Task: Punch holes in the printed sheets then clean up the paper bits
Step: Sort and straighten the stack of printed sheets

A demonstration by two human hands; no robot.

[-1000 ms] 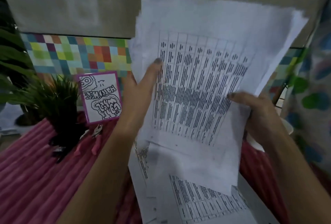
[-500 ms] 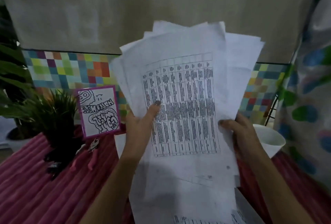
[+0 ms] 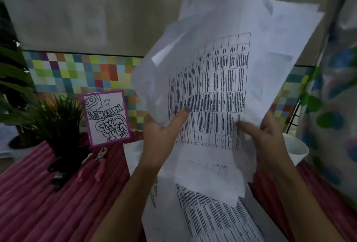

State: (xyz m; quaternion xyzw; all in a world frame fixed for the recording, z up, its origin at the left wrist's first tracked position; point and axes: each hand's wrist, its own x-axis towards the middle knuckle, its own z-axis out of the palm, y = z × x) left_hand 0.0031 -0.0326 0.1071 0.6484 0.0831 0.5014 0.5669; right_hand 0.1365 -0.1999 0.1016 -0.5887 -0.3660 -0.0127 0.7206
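I hold a loose stack of printed sheets (image 3: pixel 228 79) upright in front of me, with a table of black text facing me. My left hand (image 3: pixel 164 135) grips its lower left edge, thumb on the front. My right hand (image 3: pixel 262 137) grips the lower right edge. The sheets fan out unevenly and lean to the right at the top. More printed sheets (image 3: pixel 208 216) lie flat on the pink ribbed tablecloth (image 3: pixel 48 209) below. A pink-handled hole punch plier (image 3: pixel 98 164) lies on the cloth to the left.
A dark potted plant (image 3: pixel 58 125) and a purple-framed doodle card (image 3: pixel 107 118) stand at the left. A white bowl (image 3: pixel 295 151) sits at the right, behind my right hand. A colourful checkered wall strip (image 3: pixel 81 73) runs behind the table. A patterned curtain (image 3: pixel 338 106) hangs at the far right.
The stack has tilted so its top now leans right and the sheets fan out more. Both hands keep their grip on the lower edges.
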